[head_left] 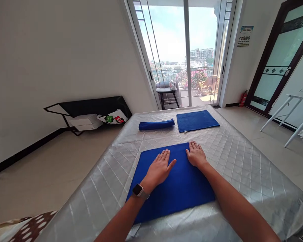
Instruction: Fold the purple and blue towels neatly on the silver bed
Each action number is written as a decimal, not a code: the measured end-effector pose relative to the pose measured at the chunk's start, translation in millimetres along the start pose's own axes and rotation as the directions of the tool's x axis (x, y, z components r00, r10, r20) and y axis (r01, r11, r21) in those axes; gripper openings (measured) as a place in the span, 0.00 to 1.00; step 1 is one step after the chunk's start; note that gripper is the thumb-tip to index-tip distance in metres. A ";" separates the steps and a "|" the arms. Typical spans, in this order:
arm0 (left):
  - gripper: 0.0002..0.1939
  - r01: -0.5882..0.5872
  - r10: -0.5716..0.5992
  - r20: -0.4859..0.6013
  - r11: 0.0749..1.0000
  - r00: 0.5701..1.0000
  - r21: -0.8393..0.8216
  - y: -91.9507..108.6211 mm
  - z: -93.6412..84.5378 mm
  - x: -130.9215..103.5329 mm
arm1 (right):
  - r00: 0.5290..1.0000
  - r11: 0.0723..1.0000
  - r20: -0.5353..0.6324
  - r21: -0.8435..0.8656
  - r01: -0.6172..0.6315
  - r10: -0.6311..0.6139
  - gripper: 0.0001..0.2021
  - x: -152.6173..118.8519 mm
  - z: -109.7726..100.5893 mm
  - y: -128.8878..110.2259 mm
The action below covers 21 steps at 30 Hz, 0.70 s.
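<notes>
A blue towel (175,191) lies spread out flat on the quilted mattress (232,168). Near the towel's far left part rests my left hand (159,168), palm down with fingers stretched out; a watch is on that wrist. My right hand (196,154) is flat at the far right corner of the same towel, its fingers extended. Neither hand grips anything. Beyond them, a rolled blue towel (156,125) lies on the left, and a second flat blue towel (198,121) is on the right. A white tag sticks out at the near edge of the closest towel.
Against the left wall stands a black rack (93,106) holding white boxes (84,122) and a printed bag. Past the mattress, a stool (168,91) is by the glass sliding door. On the right are a white table (300,96), a fire extinguisher (243,99) and a dark-framed door.
</notes>
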State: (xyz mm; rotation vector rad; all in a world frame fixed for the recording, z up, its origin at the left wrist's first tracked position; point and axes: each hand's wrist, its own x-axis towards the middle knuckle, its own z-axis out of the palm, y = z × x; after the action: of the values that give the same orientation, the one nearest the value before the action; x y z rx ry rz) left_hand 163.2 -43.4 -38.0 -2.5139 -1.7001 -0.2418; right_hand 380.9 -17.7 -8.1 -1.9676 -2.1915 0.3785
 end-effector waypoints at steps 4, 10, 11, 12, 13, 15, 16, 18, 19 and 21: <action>0.34 -0.154 0.155 0.004 0.987 0.988 -0.053 67.9 1.7 53.8 | 0.999 0.999 -0.017 -0.021 0.035 -0.035 0.31 -0.6 2.9 4.7; 0.34 -0.049 0.051 0.019 0.995 0.999 -0.089 55.8 17.6 62.0 | 1.000 0.999 -0.008 -0.022 0.029 -0.030 0.31 0.5 3.4 4.1; 0.34 -0.017 0.019 0.022 0.996 1.000 -0.089 39.9 19.6 55.3 | 1.000 1.000 -0.009 -0.018 0.020 -0.020 0.31 0.6 2.9 3.0; 0.35 0.019 -0.017 0.026 0.996 1.000 -0.086 21.5 21.0 47.3 | 1.000 1.000 -0.009 -0.014 0.011 -0.011 0.32 0.7 2.3 2.1; 0.35 0.057 -0.055 0.030 0.995 0.998 -0.078 1.3 21.8 38.5 | 1.000 1.000 -0.007 -0.010 0.003 -0.003 0.32 0.7 1.7 1.3; 0.37 0.144 -0.142 0.039 0.988 0.989 -0.052 -40.3 21.8 20.2 | 1.000 1.000 0.000 -0.004 -0.001 0.001 0.32 0.8 1.0 0.8; 0.38 0.197 -0.195 0.041 0.980 0.980 -0.042 -59.5 21.5 11.5 | 1.000 1.000 0.002 -0.003 -0.002 0.002 0.31 1.0 0.9 0.9; 0.40 0.284 -0.282 0.049 0.958 0.958 -0.036 -89.8 21.3 -3.5 | 1.000 1.000 0.001 -0.014 -0.002 0.002 0.31 1.3 1.3 1.8; 0.41 0.308 -0.306 0.051 0.951 0.951 -0.039 -99.8 21.6 -9.1 | 1.000 1.000 -0.001 -0.025 -0.005 0.005 0.31 1.6 1.6 2.4; 0.42 0.318 -0.316 0.052 0.946 0.947 -0.053 -109.3 22.7 -15.8 | 1.000 0.999 -0.005 -0.053 -0.008 0.008 0.31 2.0 2.4 3.6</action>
State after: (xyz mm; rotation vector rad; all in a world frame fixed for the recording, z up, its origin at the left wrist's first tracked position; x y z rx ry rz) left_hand 57.8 -13.2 -64.2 -2.2863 -2.1428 -0.2685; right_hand 383.4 -15.5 -11.6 -2.0021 -2.2138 0.3203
